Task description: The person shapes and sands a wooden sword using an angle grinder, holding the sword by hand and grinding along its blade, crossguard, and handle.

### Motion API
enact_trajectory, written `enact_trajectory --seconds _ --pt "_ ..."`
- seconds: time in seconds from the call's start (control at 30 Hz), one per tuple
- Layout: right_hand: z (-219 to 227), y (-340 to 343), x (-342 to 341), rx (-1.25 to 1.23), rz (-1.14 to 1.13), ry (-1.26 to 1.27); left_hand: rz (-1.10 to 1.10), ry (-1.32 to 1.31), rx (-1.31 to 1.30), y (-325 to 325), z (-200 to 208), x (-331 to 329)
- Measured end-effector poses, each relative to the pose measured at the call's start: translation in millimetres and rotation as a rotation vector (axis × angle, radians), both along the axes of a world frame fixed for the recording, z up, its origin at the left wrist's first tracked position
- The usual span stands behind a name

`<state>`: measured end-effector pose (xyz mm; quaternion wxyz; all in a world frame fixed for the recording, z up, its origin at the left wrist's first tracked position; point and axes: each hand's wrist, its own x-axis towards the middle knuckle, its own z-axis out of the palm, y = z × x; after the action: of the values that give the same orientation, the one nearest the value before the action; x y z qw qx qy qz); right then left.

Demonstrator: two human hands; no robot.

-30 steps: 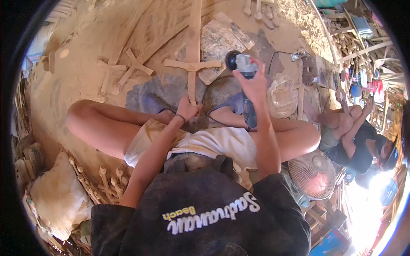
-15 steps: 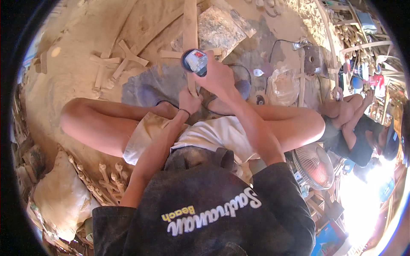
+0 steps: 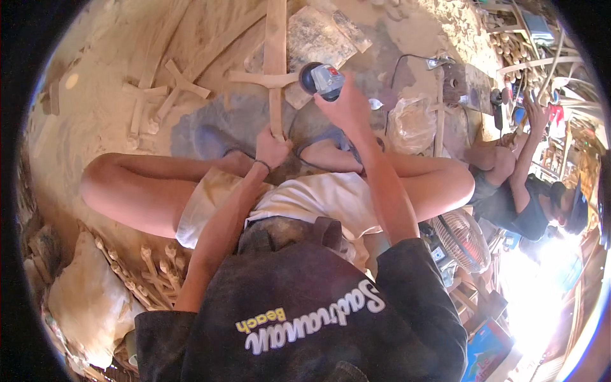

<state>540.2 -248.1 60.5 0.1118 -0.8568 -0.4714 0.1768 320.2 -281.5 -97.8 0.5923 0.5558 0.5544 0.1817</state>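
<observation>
My left hand (image 3: 272,149) is closed round the grip end of a wooden sword (image 3: 275,51), which points away from me with its flat crosspiece lying left to right. My right hand (image 3: 349,111) grips an angle grinder (image 3: 329,79) with a dark round disc and a grey-and-red head. That disc is at the right end of the crosspiece; whether it touches the wood I cannot tell. Under the blade lies a pale, stained slab (image 3: 321,41).
More cross-shaped wooden pieces (image 3: 181,92) lie on the dusty ground to the left. A crumpled clear plastic bag (image 3: 410,124) and a dark cable are on the right. Beyond my right knee stand a fan (image 3: 463,242) and a seated co-worker (image 3: 528,197). Turned sticks (image 3: 162,274) lie lower left.
The grinder has moved right, from over the middle of the sword to the right end of its crosspiece, uncovering the crossing. My left hand keeps its hold. The co-worker's arm has risen.
</observation>
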Motion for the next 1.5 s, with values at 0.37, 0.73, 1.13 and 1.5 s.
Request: enact_trajectory --seconds 0.37,0.73,1.13,1.5 --pt "12.3 -28.9 22.5 0.092 -0.142 0.016 -0.013 0.104 -0.043 1.6 -1.3 5.3" --pt "6.2 -7.8 33.8 -0.009 -0.232 -0.066 -0.042 0.086 -0.073 6.5 -1.4 1.3" --pt "10.6 41.4 -84.0 -0.102 0.233 0.054 0.034 0.148 0.079 3.4 6.2 -0.2" --pt "13.0 85.8 -117.3 -0.124 0.414 0.033 0.126 0.191 0.100 -4.3 19.0 11.4"
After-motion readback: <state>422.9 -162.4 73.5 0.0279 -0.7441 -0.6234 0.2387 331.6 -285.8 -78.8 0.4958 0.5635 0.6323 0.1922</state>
